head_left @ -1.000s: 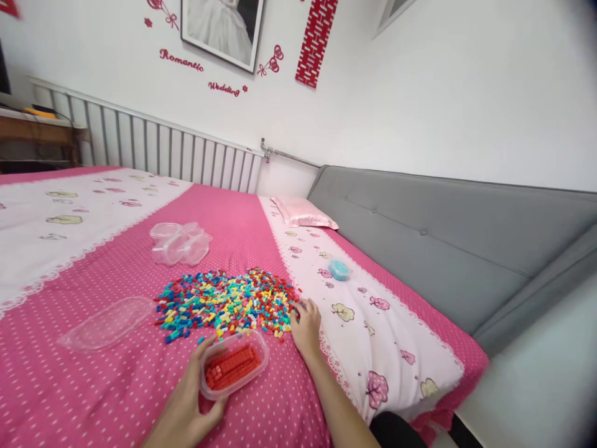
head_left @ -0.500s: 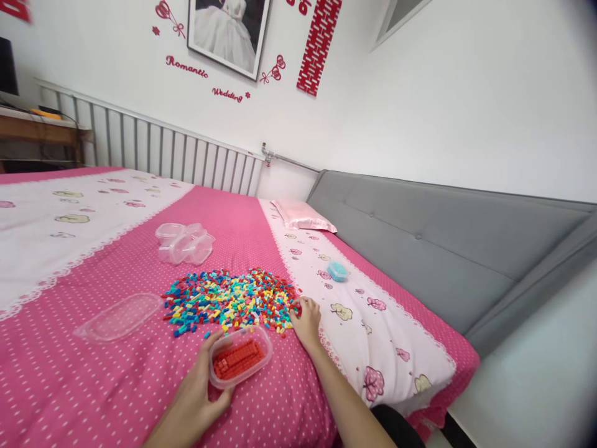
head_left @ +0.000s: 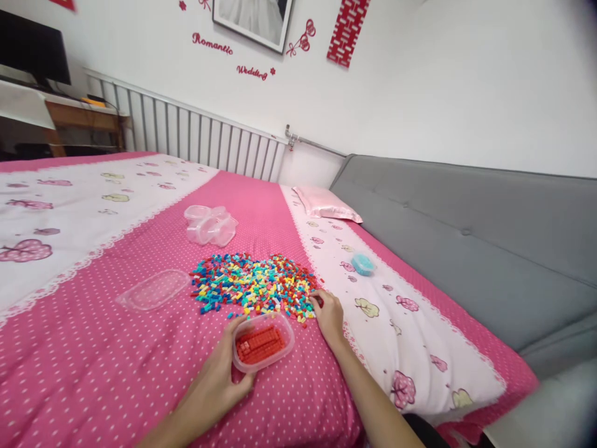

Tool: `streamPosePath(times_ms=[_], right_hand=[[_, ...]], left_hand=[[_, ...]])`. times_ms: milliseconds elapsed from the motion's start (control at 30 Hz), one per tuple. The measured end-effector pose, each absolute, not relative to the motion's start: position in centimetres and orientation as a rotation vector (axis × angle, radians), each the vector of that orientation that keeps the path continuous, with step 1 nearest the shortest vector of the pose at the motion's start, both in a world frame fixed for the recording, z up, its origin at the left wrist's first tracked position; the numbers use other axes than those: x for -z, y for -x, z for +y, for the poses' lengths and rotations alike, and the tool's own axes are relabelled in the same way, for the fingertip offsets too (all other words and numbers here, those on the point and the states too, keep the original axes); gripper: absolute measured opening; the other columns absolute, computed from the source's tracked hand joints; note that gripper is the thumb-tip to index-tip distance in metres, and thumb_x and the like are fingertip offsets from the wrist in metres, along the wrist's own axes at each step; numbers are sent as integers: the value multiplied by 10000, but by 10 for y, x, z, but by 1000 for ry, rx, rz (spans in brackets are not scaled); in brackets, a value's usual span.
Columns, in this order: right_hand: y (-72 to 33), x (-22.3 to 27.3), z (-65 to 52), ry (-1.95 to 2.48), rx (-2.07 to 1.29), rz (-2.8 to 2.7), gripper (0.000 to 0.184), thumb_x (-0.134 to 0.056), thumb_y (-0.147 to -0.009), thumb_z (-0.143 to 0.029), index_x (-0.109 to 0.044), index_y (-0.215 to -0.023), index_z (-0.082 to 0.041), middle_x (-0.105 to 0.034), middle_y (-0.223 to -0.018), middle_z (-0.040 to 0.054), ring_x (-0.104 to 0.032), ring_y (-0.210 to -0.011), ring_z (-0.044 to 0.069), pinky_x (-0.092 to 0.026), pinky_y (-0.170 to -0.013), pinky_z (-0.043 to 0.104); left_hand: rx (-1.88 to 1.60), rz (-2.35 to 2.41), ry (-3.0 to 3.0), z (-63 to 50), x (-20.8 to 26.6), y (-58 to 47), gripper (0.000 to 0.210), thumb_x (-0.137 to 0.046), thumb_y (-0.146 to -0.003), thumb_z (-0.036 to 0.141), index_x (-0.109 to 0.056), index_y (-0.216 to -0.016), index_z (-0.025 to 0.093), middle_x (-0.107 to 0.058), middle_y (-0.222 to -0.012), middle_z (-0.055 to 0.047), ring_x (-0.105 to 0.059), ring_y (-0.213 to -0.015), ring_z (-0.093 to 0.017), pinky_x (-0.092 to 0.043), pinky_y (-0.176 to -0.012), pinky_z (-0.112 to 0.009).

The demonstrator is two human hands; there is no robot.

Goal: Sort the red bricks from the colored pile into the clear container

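My left hand [head_left: 227, 367] grips a small clear plastic box [head_left: 290, 348] by its left side. Neat rows of red building bricks [head_left: 261, 343] lie inside the box, which tilts slightly toward me. At the right edge of a loose pile of small multicoloured bricks [head_left: 252, 280] is my right hand [head_left: 329, 314]. Its thumb and forefinger are pinched together beside some red bricks; what they hold, if anything, is too small to make out. A clear plastic lid [head_left: 156, 290] lies flat to the left of the pile.
Behind the pile, several empty clear boxes [head_left: 211, 225] rest on the pink dotted bedspread [head_left: 186, 361]. To the right stands a box of light blue pieces [head_left: 363, 264]. A pink pillow [head_left: 326, 203] lies by the grey headboard [head_left: 433, 218]; a monitor [head_left: 32, 50] sits far left.
The camera has turned left, so the whole scene sits further right and a little higher. Both hands keep nearly the same places relative to the box and the pile.
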State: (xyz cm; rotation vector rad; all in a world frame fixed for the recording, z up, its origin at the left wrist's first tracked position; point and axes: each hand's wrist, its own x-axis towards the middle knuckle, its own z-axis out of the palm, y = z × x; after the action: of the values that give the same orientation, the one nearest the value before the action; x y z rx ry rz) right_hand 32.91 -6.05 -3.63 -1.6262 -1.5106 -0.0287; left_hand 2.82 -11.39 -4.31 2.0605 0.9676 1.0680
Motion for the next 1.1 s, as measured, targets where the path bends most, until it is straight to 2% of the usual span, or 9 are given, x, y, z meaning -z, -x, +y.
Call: streamPosePath(times_ms=[133,267,367,500,633,767,933,1033,1100], right_hand=[[-330,31,-61,1528,-32,-1422,251,-548,-882,-398,-703,-881,-200,-748,-899,99,-675,-844,272,-507,-835,416],[-321,16,-60,1388,-179,-1395,253,-585,-864,-436,-669,-884,-198,-744,-889,91,-682,-759,230,-556,-753,376],[-306,0,-63,1284,-309,-1395,242,-596,-890,-439,-644,-891,-201,-748,-948,100,-710,-864,230,-577,-788,367],[-281,-32,-78,1156,-543,-1516,210,-673,-871,-419,-651,-859,-210,-739,-864,56,-717,-803,208,-589,-729,324],[-257,-62,-95,1056,-898,-1980,41,-666,-936,-246,-694,-919,-222,-737,-865,8,-700,-797,168,-553,-734,280],[-239,-59,-101,1122,-732,-2299,163,-705,-895,-72,-686,-895,-234,-739,-930,-15,-686,-876,177,-507,-791,294],[-237,-40,-103,1181,-703,-2352,225,-748,-840,-26,-686,-889,-237,-743,-944,-21,-692,-868,185,-508,-790,300],[-248,-51,-103,1179,-719,-2304,245,-672,-863,5,-710,-915,-231,-744,-966,-16,-697,-875,162,-516,-801,275],[-258,-66,-103,1185,-694,-2227,252,-630,-867,8,-718,-914,-224,-738,-914,-23,-695,-811,136,-521,-766,243]], left_hand=[[-1036,982,-2077,-119,40,-28,779,-558,-840,121,-205,-1517,279,-510,-1494,-133,-527,-1391,-291,-432,-1180,-514],[-1003,990,-2073,-124,40,-27,832,-563,-808,93,-194,-1522,308,-505,-1500,-115,-529,-1387,-292,-437,-1176,-517],[-1010,1002,-2082,-126,41,-28,850,-563,-790,88,-205,-1529,306,-499,-1502,-120,-524,-1389,-302,-437,-1174,-524],[-997,1008,-2102,-129,39,-29,883,-566,-769,87,-196,-1538,311,-494,-1508,-126,-524,-1390,-308,-455,-1161,-522],[-958,1018,-2107,-131,36,-30,901,-576,-760,107,-186,-1543,323,-484,-1521,-115,-518,-1393,-304,-475,-1148,-506],[-953,1030,-2079,-132,35,-32,903,-574,-752,117,-181,-1538,324,-493,-1507,-110,-551,-1351,-279,-498,-1127,-479],[-961,1009,-2051,-134,34,-35,925,-593,-729,101,-191,-1533,321,-490,-1505,-95,-558,-1332,-278,-503,-1118,-455],[-960,1006,-2043,-134,34,-36,947,-616,-733,111,-171,-1536,348,-497,-1499,-77,-559,-1330,-281,-498,-1121,-466],[-950,1010,-2040,-134,35,-35,947,-629,-747,123,-165,-1537,363,-502,-1494,-72,-551,-1342,-285,-500,-1118,-471]])
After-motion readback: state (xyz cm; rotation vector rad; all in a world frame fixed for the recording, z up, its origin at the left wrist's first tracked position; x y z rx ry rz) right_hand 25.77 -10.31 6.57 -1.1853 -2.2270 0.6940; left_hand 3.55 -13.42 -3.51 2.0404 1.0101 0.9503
